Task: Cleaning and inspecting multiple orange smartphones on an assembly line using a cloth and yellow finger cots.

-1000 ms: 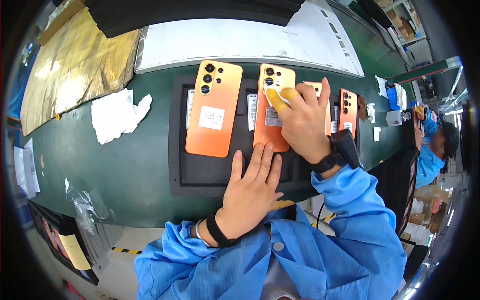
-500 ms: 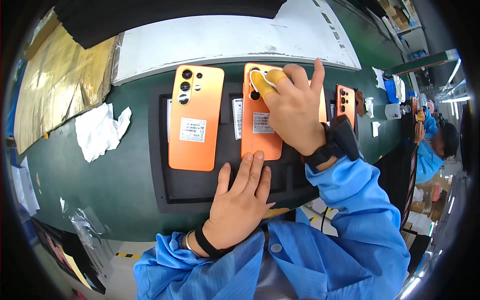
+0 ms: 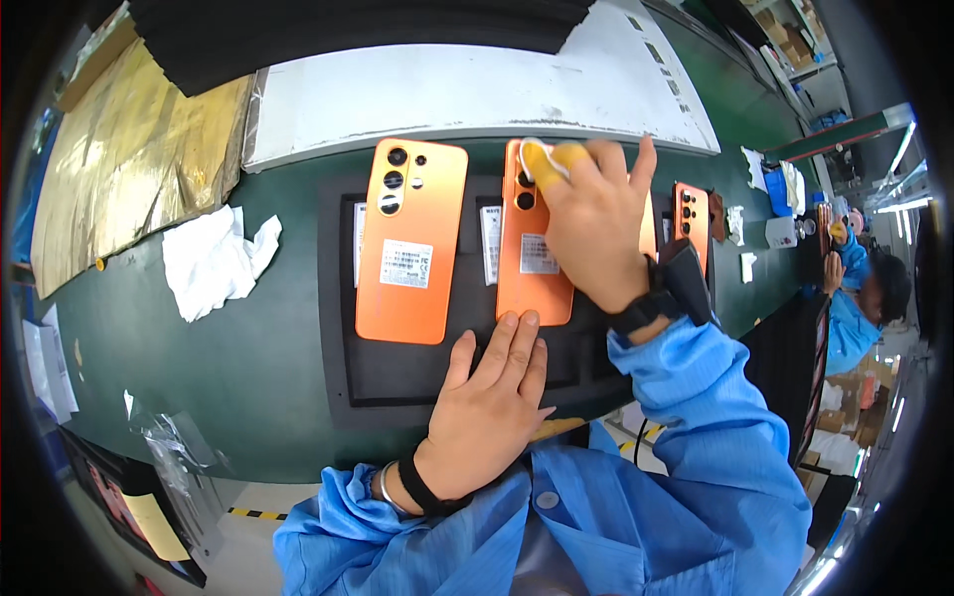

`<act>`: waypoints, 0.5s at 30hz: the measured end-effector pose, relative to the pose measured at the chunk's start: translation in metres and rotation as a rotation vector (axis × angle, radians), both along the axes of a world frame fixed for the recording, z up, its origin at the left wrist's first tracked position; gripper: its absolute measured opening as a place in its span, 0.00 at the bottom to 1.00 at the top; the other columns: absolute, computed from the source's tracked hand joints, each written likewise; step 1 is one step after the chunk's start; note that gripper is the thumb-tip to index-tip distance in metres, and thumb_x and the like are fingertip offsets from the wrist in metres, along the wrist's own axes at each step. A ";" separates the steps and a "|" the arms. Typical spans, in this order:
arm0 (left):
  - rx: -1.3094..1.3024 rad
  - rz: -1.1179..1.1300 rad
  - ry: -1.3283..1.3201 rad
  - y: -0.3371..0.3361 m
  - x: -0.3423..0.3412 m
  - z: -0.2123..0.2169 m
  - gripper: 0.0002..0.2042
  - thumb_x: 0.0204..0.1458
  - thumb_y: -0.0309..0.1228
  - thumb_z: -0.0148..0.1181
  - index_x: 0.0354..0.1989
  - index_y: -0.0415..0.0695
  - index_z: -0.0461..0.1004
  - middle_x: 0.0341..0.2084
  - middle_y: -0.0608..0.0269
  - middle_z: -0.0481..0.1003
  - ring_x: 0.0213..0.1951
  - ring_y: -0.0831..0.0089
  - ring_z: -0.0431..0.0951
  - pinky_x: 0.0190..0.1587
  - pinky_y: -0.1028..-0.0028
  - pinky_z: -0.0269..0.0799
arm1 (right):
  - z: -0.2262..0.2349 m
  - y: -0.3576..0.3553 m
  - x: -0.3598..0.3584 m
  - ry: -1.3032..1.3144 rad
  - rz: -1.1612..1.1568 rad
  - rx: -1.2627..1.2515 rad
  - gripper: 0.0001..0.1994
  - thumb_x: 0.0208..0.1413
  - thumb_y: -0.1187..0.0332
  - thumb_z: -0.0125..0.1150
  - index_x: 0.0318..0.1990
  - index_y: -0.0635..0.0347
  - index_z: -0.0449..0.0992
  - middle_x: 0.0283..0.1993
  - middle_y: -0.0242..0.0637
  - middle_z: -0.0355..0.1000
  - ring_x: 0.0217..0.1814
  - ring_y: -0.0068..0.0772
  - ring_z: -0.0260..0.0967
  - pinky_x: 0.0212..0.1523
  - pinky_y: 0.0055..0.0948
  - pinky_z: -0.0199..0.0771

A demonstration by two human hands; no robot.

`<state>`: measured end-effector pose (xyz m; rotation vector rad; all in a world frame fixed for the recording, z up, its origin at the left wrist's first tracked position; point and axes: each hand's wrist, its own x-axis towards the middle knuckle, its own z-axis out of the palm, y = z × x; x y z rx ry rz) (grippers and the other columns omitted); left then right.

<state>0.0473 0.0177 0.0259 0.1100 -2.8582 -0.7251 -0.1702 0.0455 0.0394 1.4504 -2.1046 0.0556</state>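
Two orange phones lie back-up on a black tray [image 3: 338, 377], each with a white sticker. The left phone [image 3: 409, 238] is untouched. My right hand [image 3: 594, 223] rests on the top of the middle phone [image 3: 529, 273], its yellow-capped fingertips by the camera lenses, pinching a small pale scrap. My left hand [image 3: 489, 407] lies flat on the tray, fingertips touching the lower edge of that middle phone. Another orange phone [image 3: 690, 221] sits further right, partly hidden by my right wrist.
Crumpled white cloth [image 3: 214, 258] lies left of the tray on the green belt. A white board [image 3: 457, 94] lies beyond it, gold foil sheeting [image 3: 129, 159] at far left. A co-worker in blue [image 3: 865, 298] works at the right.
My right hand has slid up the middle phone to its camera end. My left hand stays flat on the tray below it.
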 end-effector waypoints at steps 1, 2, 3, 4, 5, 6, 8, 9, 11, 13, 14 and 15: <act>0.005 0.001 0.000 0.002 0.001 -0.001 0.33 0.40 0.45 0.73 0.54 0.39 0.76 0.66 0.50 0.66 0.68 0.57 0.63 0.62 0.49 0.60 | 0.002 0.000 0.000 0.000 0.001 0.005 0.15 0.51 0.71 0.59 0.48 0.54 0.82 0.41 0.30 0.72 0.52 0.37 0.66 0.65 0.76 0.46; 0.015 0.012 0.012 -0.001 -0.001 -0.003 0.33 0.40 0.45 0.73 0.54 0.39 0.76 0.66 0.50 0.66 0.68 0.58 0.63 0.62 0.49 0.61 | 0.007 -0.004 -0.003 -0.007 0.002 0.026 0.15 0.52 0.71 0.59 0.48 0.55 0.82 0.41 0.30 0.72 0.52 0.38 0.66 0.65 0.76 0.46; 0.025 0.023 0.023 -0.003 -0.002 -0.003 0.33 0.41 0.45 0.73 0.54 0.39 0.76 0.66 0.50 0.66 0.68 0.58 0.63 0.62 0.49 0.61 | 0.010 -0.007 -0.005 -0.013 0.003 0.046 0.15 0.52 0.70 0.59 0.48 0.56 0.82 0.42 0.30 0.72 0.52 0.38 0.66 0.65 0.76 0.46; 0.023 0.021 0.028 -0.004 -0.002 -0.003 0.33 0.41 0.45 0.73 0.54 0.39 0.76 0.66 0.50 0.66 0.68 0.58 0.63 0.62 0.49 0.61 | 0.006 0.002 0.002 0.001 0.006 0.059 0.14 0.53 0.70 0.57 0.47 0.58 0.81 0.41 0.31 0.72 0.52 0.38 0.66 0.65 0.77 0.46; 0.026 0.015 0.020 -0.001 -0.001 -0.003 0.32 0.41 0.45 0.73 0.54 0.39 0.76 0.66 0.50 0.66 0.68 0.58 0.63 0.62 0.49 0.61 | 0.001 0.012 0.006 0.001 0.003 0.061 0.14 0.53 0.70 0.57 0.47 0.58 0.81 0.40 0.31 0.71 0.52 0.37 0.66 0.65 0.76 0.46; 0.029 0.007 0.010 0.001 -0.001 -0.003 0.32 0.41 0.45 0.73 0.54 0.39 0.76 0.66 0.50 0.66 0.68 0.58 0.63 0.62 0.49 0.61 | -0.001 0.017 0.008 0.000 -0.001 0.062 0.14 0.54 0.70 0.57 0.47 0.59 0.81 0.39 0.31 0.70 0.52 0.37 0.66 0.65 0.76 0.46; 0.022 0.012 0.017 -0.001 -0.003 -0.001 0.32 0.41 0.45 0.73 0.54 0.39 0.76 0.66 0.50 0.66 0.68 0.58 0.64 0.62 0.49 0.61 | 0.003 0.007 0.000 0.000 -0.009 0.030 0.14 0.53 0.70 0.57 0.46 0.59 0.81 0.39 0.31 0.70 0.52 0.37 0.65 0.65 0.77 0.46; 0.012 0.017 0.019 -0.002 -0.001 0.001 0.32 0.41 0.45 0.73 0.54 0.39 0.76 0.65 0.49 0.66 0.68 0.58 0.64 0.62 0.49 0.61 | 0.006 0.000 -0.002 -0.006 -0.017 -0.004 0.14 0.53 0.70 0.57 0.46 0.59 0.81 0.38 0.31 0.70 0.52 0.37 0.65 0.65 0.77 0.46; 0.018 0.008 0.024 -0.003 0.003 0.000 0.32 0.41 0.45 0.73 0.54 0.39 0.75 0.65 0.50 0.67 0.68 0.58 0.64 0.62 0.48 0.61 | 0.010 0.000 0.002 -0.012 -0.014 0.066 0.12 0.52 0.70 0.58 0.42 0.59 0.83 0.39 0.32 0.70 0.52 0.37 0.65 0.66 0.78 0.45; 0.035 0.028 0.044 -0.004 0.001 -0.004 0.32 0.41 0.44 0.73 0.54 0.38 0.75 0.64 0.50 0.68 0.67 0.58 0.66 0.62 0.48 0.61 | -0.002 0.011 0.012 -0.031 0.015 0.058 0.11 0.52 0.70 0.58 0.41 0.59 0.83 0.39 0.33 0.70 0.52 0.38 0.65 0.66 0.78 0.45; 0.034 0.027 0.047 -0.003 0.000 -0.003 0.32 0.41 0.44 0.73 0.54 0.38 0.75 0.64 0.50 0.68 0.67 0.58 0.66 0.62 0.48 0.61 | -0.006 0.019 0.016 -0.037 0.026 0.018 0.11 0.51 0.70 0.59 0.40 0.59 0.83 0.40 0.33 0.70 0.53 0.38 0.65 0.66 0.78 0.45; 0.021 0.025 0.034 -0.002 -0.001 -0.001 0.32 0.41 0.44 0.73 0.54 0.39 0.75 0.64 0.50 0.68 0.67 0.58 0.66 0.62 0.48 0.61 | -0.007 0.023 0.016 -0.033 0.025 -0.001 0.11 0.49 0.69 0.59 0.38 0.59 0.83 0.40 0.33 0.71 0.53 0.38 0.65 0.66 0.78 0.45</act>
